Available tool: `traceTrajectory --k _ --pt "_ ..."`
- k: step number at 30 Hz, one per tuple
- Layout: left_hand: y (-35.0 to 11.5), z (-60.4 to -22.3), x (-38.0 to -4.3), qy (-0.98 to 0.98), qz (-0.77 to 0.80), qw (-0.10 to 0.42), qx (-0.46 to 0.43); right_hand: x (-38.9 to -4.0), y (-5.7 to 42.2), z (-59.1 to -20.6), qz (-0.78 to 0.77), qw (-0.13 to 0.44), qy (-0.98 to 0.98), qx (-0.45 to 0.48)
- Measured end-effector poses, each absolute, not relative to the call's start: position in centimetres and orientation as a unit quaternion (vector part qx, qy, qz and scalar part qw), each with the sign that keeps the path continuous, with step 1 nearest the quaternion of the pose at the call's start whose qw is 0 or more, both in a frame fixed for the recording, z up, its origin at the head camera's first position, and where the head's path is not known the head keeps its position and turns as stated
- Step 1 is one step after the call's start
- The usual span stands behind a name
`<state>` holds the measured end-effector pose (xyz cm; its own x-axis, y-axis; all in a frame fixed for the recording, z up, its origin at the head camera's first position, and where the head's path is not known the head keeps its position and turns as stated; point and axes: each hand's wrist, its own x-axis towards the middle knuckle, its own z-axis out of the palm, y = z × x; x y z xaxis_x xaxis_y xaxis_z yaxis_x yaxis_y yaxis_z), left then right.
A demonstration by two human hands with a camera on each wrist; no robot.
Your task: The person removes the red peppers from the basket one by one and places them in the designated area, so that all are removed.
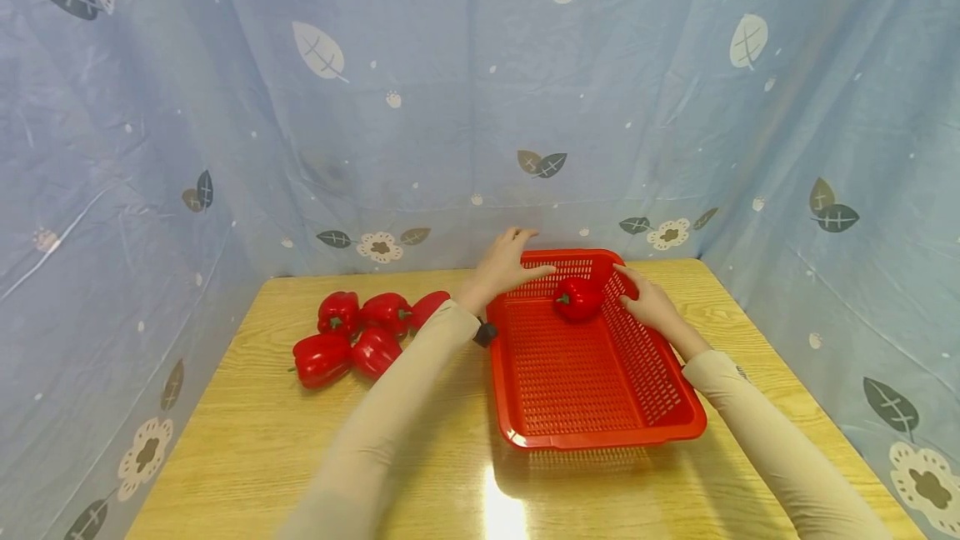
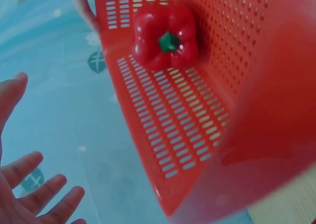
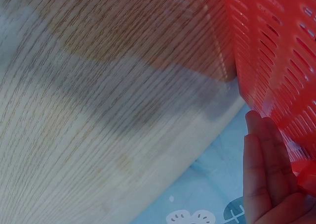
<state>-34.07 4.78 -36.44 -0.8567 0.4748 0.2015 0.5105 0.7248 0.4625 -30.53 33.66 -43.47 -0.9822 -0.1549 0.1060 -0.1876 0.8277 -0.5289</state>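
Observation:
A red plastic basket with slotted walls sits on the table. Inside, near its far end, lies one red bell pepper, its green stem facing the left wrist camera. My left hand hovers at the basket's far left, fingers spread and holding nothing. On the right side, my right hand holds the basket's rim, thumb toward the inside. The right wrist view shows its fingers lying along the outer wall.
Left of the basket, several red bell peppers lie grouped on the wooden table. One is partly covered by my left forearm. A blue patterned curtain hangs behind the table and along both sides.

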Motion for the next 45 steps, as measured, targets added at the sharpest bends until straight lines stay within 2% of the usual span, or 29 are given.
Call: traceTrajectory --k 26,35,45 --pt "9.9 -39.4 -33.9 -0.927 -0.262 0.009 -0.267 -30.4 33.6 -43.4 0.278 0.028 -0.956 0.089" --pt "10.5 -41.2 -34.0 -0.927 -0.277 -0.017 -0.253 -30.5 33.5 -43.4 0.279 0.031 -0.955 0.093" --pt "11.1 -42.3 -34.2 -0.923 -0.308 -0.024 -0.228 -30.6 33.6 -43.6 0.284 0.034 -0.954 0.091"
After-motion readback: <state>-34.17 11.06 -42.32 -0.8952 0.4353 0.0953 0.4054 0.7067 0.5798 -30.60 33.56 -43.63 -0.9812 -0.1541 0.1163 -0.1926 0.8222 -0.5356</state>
